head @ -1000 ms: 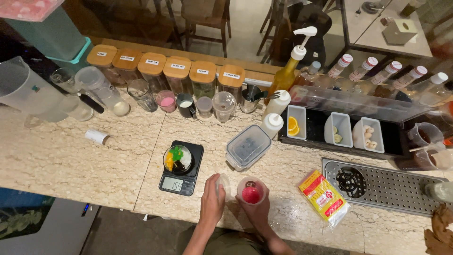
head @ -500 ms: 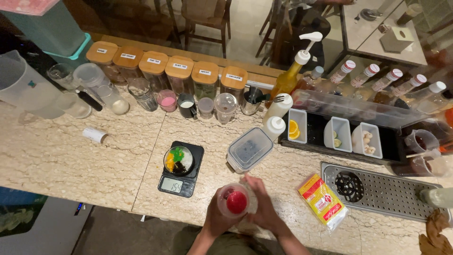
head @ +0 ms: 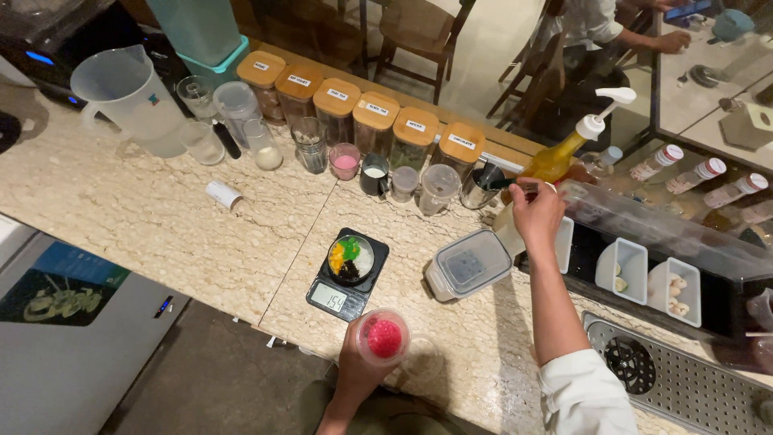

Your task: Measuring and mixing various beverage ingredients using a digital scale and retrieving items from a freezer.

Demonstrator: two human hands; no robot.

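The left hand (head: 362, 366) is wrapped around a clear plastic cup with a mound of pink-red filling (head: 383, 337), holding it at the near edge of the pale marbled stone desk (head: 121, 217), just in front of a small black digital scale (head: 347, 274). On the scale sits a round glass bowl with green, orange, dark and white contents (head: 350, 259).

The right hand (head: 538, 216) is stretched out across the desk, its fingers pinched closed around a thin dark utensil (head: 515, 186); which kind of utensil it is cannot be told. The hand hovers beside a small steel jug (head: 481, 184) and close to a tall amber pump bottle with a white nozzle (head: 576, 143). Below the right forearm, a rectangular clear plastic container with a grey-framed lid (head: 467, 264) rests on the desk, just right of the scale.

Along the back stands a row of glass jars with wooden lids (head: 362, 113), and in front of them small glasses, one holding pink liquid (head: 345, 161) and a dark cup holding white liquid (head: 374, 176). To the left stand a large frosted plastic measuring jug (head: 129, 97) and a small white cylinder lying on its side (head: 223, 194). At the right, a black tray holds white rectangular tubs (head: 632, 270), and a perforated metal drain grate (head: 668, 374) lies nearer the edge.
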